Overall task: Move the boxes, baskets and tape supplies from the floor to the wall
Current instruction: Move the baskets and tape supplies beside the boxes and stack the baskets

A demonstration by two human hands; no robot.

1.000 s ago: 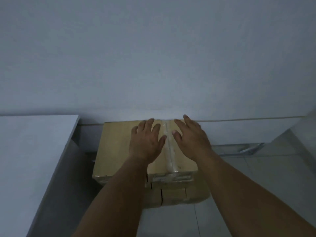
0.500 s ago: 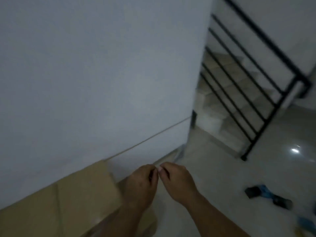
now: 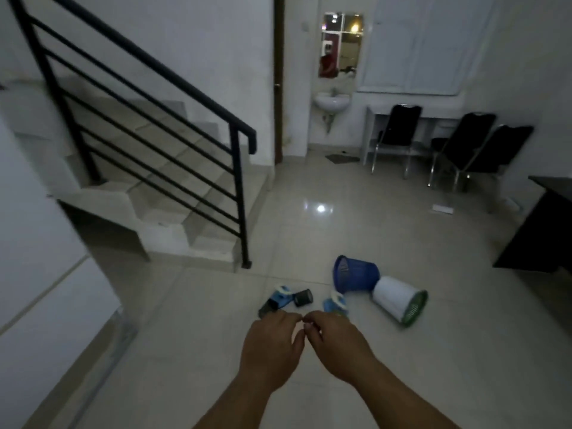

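Note:
Two baskets lie on their sides on the tiled floor: a blue mesh basket [image 3: 356, 274] and, touching it on the right, a white basket with a green rim [image 3: 399, 300]. Left of them lie a blue tape dispenser [image 3: 278, 297], a dark tape roll [image 3: 303, 297] and a second blue dispenser [image 3: 335, 303], partly hidden behind my right hand. My left hand [image 3: 270, 348] and right hand [image 3: 337, 345] hang in front of me above the floor, fingertips nearly touching, fingers loosely curled and holding nothing. No boxes are in view.
A staircase with a black railing [image 3: 238, 193] rises on the left. The white wall [image 3: 37, 274] runs along the left edge. Black chairs [image 3: 399, 131] and a wash basin [image 3: 331, 102] stand at the far wall. A dark desk [image 3: 538, 230] juts in from the right.
My view has swung right, away from the cardboard boxes at the wall, to the open floor with the baskets and tape supplies. My hands left the box top and now hang curled.

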